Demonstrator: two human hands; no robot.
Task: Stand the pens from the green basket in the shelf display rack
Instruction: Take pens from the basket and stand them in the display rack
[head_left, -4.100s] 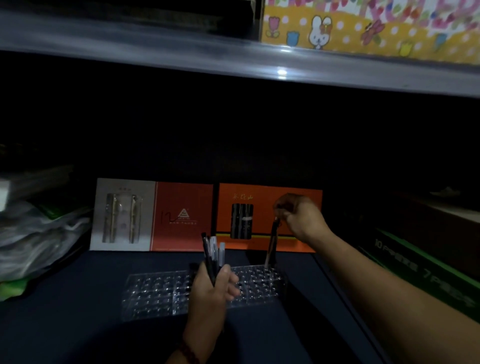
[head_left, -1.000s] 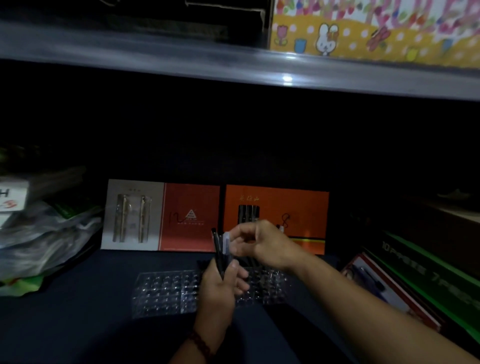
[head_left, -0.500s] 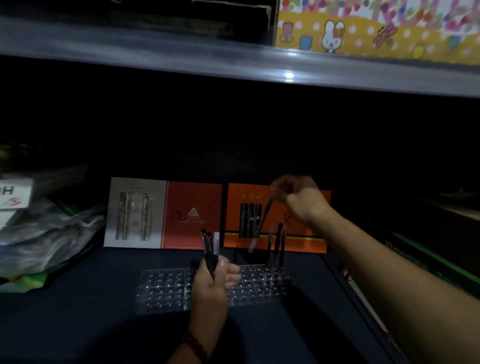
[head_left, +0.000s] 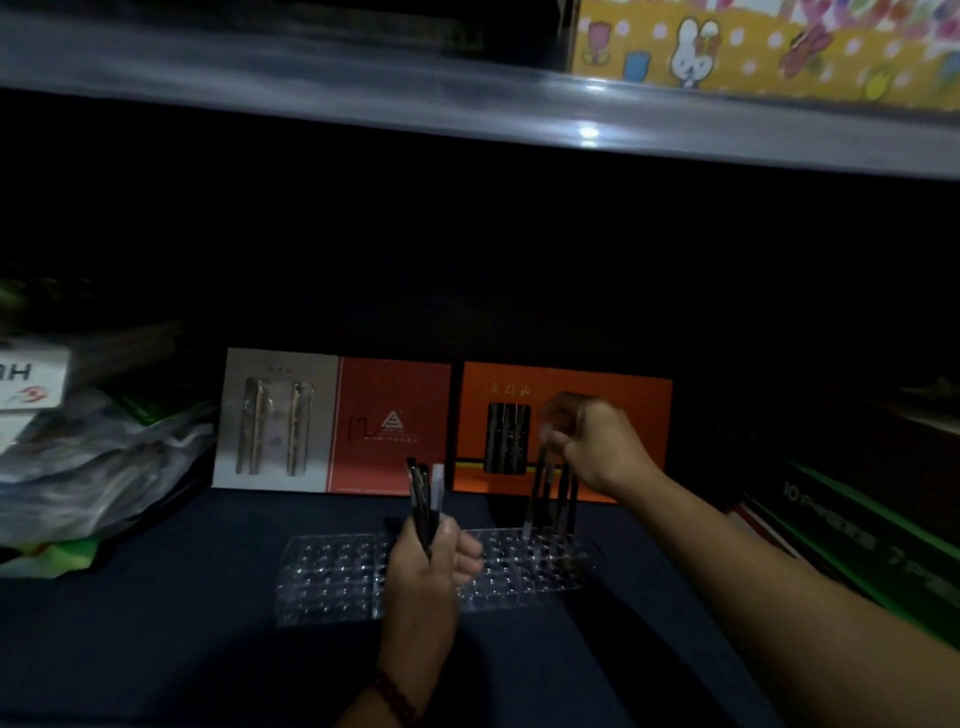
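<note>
Spotter: Pen (head_left: 534, 493) hangs near upright from right hand (head_left: 597, 441), its top end pinched between thumb and fingertips. The hand is blurred, so I can't tell how many fingers are on it. The lower tip is at the rack (head_left: 332, 582), right end, back rows. Can't tell whether it is in a hole yet.

Checker: Neighbours?

Spotter: Two standing pens (head_left: 569, 499) just beside it, on the right. Left hand (head_left: 423, 571) is in front of the rack's middle, fingers curled round a bundle (head_left: 423, 499) of pens, ends up. Basket not in view.

Checker: Risks?

Spotter: First, a miss. The rack is clear plastic on a dark shelf (head_left: 156, 649) in poor light, so the holes are hard to read. A tip landing between holes would likely skid, and letting go then would drop the pen flat. Second, a knock. The right hand hangs close over the standing pens, and a sideways drift on the way out could tip them. Third, the rack looks light and nothing pins it. A slanted push might slide it back toward the orange box (head_left: 613, 405).

Checker: And the bundle?

Spotter: It is gripped low on the barrels and the tops fan a little. Slack fingers could let one slip out onto the rack.
</note>
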